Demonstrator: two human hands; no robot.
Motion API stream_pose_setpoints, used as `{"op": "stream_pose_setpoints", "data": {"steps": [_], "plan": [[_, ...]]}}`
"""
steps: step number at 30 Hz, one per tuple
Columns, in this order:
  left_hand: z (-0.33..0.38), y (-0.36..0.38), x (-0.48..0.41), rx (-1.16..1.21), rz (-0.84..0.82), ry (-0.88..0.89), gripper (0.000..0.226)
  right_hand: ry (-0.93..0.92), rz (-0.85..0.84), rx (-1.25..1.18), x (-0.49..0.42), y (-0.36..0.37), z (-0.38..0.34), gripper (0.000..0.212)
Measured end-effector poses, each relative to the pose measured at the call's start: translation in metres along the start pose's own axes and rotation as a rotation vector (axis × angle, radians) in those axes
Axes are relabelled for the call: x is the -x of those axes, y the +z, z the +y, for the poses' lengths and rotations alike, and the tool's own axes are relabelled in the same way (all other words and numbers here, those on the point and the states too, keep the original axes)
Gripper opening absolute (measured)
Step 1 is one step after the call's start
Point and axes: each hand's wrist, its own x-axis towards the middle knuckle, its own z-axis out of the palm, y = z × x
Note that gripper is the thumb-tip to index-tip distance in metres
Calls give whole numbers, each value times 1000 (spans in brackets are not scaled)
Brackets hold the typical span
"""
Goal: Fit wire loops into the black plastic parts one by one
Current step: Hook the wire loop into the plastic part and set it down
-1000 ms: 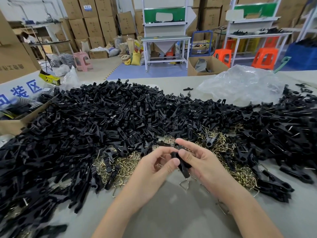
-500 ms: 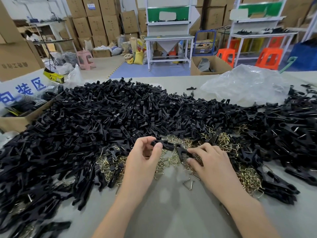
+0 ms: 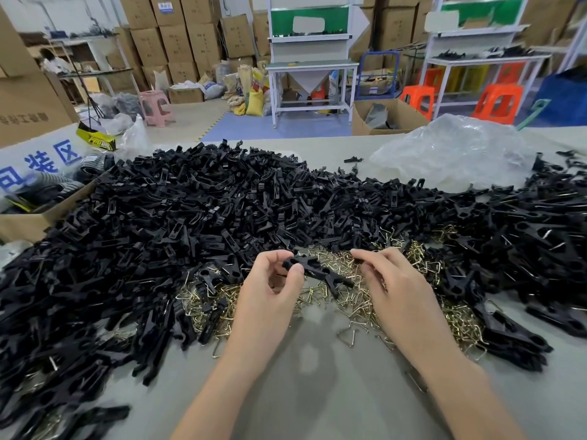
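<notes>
A huge heap of black plastic parts [image 3: 190, 217] covers the far and left side of the table [image 3: 317, 392]. In front of it lies a pile of brass-coloured wire loops [image 3: 349, 300]. My left hand [image 3: 270, 290] pinches one black plastic part [image 3: 313, 268] between thumb and fingers, just above the loops. My right hand [image 3: 400, 290] hovers over the loop pile to the right of that part, fingers curled with thumb and fingertips close together. Whether it pinches a loop is too small to tell.
More black parts with wire showing [image 3: 524, 236] lie in a heap on the right. A loose loop [image 3: 347, 336] rests on the bare table near me. A crumpled clear plastic bag [image 3: 454, 154] sits at the back right, and an open cardboard box [image 3: 28, 223] at the left edge.
A second ago both hands held one black part close to me. They then reached into the piles; now the left hand has lifted a black part and the right has risen over the loops.
</notes>
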Motion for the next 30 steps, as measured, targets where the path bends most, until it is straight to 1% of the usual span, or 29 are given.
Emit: {"op": "stream_pose_setpoints", "data": {"steps": [3,8,11,12,14,19,21,23,24,30], "plan": [[-1,1,1,7,-25,-10,12,9,11,-64,0,2,0,29],[-4,3,1,11,-47,-10,13,28,-32,-73,0,4,1,23],[-4,4,2,58,-70,-23,14,15,-7,-115,0,2,-2,22],[-3,5,2,70,-81,-20,15,31,11,-161,0,2,-3,21],[0,4,3,80,-105,-4,19,122,37,-338,-1,0,-4,20],[5,4,6,58,-190,47,22,443,-39,-1039,-9,0,-10,13],[5,5,7,43,-197,47,23,506,-62,-1209,-10,-1,-9,27],[4,4,6,39,-191,48,24,547,-79,-1268,-12,-1,-8,42],[4,4,6,35,-191,51,24,555,-89,-1283,-12,0,-7,45],[4,6,7,14,-237,78,27,557,-139,-1320,-11,2,-12,50]]}}
